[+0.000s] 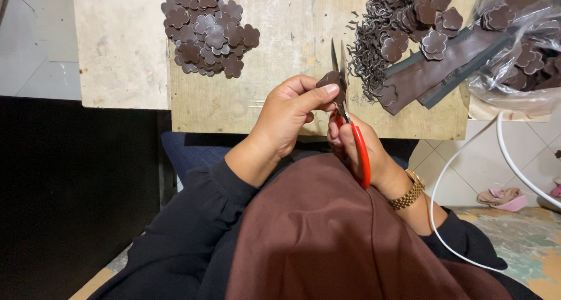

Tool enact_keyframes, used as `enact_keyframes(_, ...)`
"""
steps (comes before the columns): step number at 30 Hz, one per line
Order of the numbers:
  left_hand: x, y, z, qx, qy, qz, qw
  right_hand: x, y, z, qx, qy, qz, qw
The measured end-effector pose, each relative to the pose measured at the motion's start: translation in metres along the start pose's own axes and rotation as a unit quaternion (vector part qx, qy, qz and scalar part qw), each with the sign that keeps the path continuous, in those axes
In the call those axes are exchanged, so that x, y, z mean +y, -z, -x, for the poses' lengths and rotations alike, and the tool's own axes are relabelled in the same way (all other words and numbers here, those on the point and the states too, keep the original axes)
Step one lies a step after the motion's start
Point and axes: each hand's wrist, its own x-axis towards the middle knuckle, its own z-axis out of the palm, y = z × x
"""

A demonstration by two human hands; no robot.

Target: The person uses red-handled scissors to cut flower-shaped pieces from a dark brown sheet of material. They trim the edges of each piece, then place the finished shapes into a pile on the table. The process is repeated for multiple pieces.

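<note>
Your left hand (289,116) is raised in front of you, wrist bent, thumb and forefinger pinched together at their tips while the other fingers curl underneath. Your right hand (359,151) sits just beside and slightly below it, fingers closed in a grip, palm turned inward. Both forearms come up from your lap in dark sleeves, converging at centre.
</note>
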Motion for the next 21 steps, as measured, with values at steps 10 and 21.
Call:
enact_keyframes(10,0.001,0.008,-0.001,0.001,-0.006,-0.004,1.0,0.003,0.003,-0.001,-0.044,0.0,-0.025,0.999)
enact_keyframes(21,0.003,0.011,-0.001,-0.007,-0.023,0.012,1.0,0.002,0.004,-0.001,-0.05,-0.005,-0.011,0.999)
